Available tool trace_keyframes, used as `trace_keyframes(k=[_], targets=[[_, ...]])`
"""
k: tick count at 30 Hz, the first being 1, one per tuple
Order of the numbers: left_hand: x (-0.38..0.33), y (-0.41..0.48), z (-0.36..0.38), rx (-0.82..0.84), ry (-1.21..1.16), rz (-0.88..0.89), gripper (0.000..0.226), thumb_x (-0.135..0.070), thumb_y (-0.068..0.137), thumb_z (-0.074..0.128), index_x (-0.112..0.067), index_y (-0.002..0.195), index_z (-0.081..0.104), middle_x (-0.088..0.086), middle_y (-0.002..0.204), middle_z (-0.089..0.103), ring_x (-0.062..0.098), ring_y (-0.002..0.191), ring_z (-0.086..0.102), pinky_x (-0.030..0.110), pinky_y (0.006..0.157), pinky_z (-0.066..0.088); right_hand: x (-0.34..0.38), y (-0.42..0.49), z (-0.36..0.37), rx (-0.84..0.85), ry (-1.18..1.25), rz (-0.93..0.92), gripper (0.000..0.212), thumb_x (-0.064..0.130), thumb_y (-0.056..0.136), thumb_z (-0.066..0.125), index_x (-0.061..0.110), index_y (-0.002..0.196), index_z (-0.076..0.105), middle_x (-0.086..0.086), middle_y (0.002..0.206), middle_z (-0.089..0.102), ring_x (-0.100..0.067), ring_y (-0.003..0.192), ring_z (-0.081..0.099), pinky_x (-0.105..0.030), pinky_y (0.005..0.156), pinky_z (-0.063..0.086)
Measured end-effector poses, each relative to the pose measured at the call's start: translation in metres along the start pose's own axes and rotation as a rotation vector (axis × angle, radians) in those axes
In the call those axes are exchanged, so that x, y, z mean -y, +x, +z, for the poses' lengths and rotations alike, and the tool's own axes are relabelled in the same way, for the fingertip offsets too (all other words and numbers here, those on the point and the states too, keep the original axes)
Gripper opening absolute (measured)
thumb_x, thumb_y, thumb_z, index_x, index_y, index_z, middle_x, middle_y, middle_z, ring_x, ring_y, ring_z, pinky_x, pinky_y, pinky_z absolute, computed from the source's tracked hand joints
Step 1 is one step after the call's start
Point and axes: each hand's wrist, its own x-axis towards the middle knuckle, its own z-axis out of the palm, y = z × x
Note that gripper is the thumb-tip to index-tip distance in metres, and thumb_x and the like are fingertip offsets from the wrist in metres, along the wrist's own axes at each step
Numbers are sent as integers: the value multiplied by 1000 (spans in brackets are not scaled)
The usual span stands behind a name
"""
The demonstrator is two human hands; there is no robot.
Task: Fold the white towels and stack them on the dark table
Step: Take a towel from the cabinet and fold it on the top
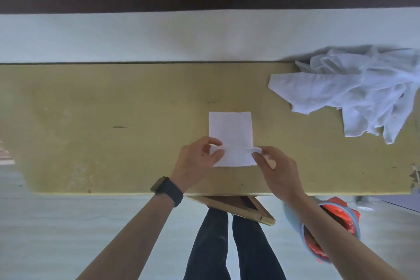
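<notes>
A white towel, already folded into a narrow strip, is being held on the table, near the middle of its front edge. A raised crease across the near part of the strip is being pinched at both ends. Its left end is being gripped between the thumb and curled fingers of the left hand, and its right end is being gripped by the fingertips of the right hand. The far part of the strip is lying flat on the table, and a short flap is lying flat below the crease, between the two hands. A pile of crumpled white towels is lying at the table's far right corner, well apart from the strip, with part of it reaching past the back edge. A dark watch is being worn on the left wrist. A wooden frame is showing under the front edge, and a grey bin with orange contents is being partly hidden by the right forearm.
</notes>
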Motion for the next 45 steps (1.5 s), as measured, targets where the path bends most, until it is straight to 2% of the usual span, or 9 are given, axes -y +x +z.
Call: trace_keyframes(k=[4,11,15,21,26,30,33,39,45], targets=[[-6,44,-3,-62,-162,-149,19,-36,88,72,-32,106,69,-6,94,69,10,86,65,16,66,49,17,45,2,1,129,137,17,29,96,63,31,113,66,23,93,67,13,87,60,1,72,39],[-6,87,6,-156,-153,-208,14,-34,92,64,-31,105,68,-6,93,71,14,86,67,29,72,55,21,95,16,-23,55,284,26,32,98,56,24,122,65,15,95,64,-1,87,57,-3,67,35],[1,93,10,-169,-91,-208,14,-38,93,61,-33,105,68,-8,92,70,14,84,66,36,76,57,18,103,22,-28,38,318,20,34,97,57,25,111,67,14,94,68,-7,89,61,-16,67,41],[6,99,13,-186,7,-166,14,-38,93,60,-33,106,64,-9,89,66,13,84,62,36,74,55,18,107,25,-59,38,353,11,35,93,61,25,96,65,13,86,67,0,81,60,-17,63,43],[7,101,14,-201,129,-126,12,-41,94,57,-42,106,59,-12,88,58,10,80,58,26,65,47,16,108,30,-72,-48,291,10,35,94,59,25,94,60,14,84,64,-8,81,61,-23,64,43],[10,95,14,-170,252,-40,20,-42,97,51,-44,117,55,-11,104,51,16,77,59,31,69,53,7,102,32,-68,-246,46,25,29,96,58,30,121,56,12,109,54,-10,77,60,-26,66,42],[13,93,11,-162,304,22,19,-41,99,51,-42,115,62,-12,116,51,17,82,63,33,73,54,1,105,29,-60,-341,-108,18,24,98,55,27,114,63,13,120,54,-12,80,59,-28,65,45],[13,100,5,-148,341,63,21,-39,100,51,-35,110,68,-18,120,52,10,86,61,30,74,52,2,119,25,-9,-535,-315,10,15,98,54,15,98,63,5,97,63,-22,80,56,-29,61,41],[5,110,-5,-76,397,28,19,-38,99,50,-36,106,67,-17,115,57,12,86,61,32,77,53,1,127,24,8,-471,-287,11,16,99,50,15,99,62,6,92,61,-19,83,52,-31,63,42]])
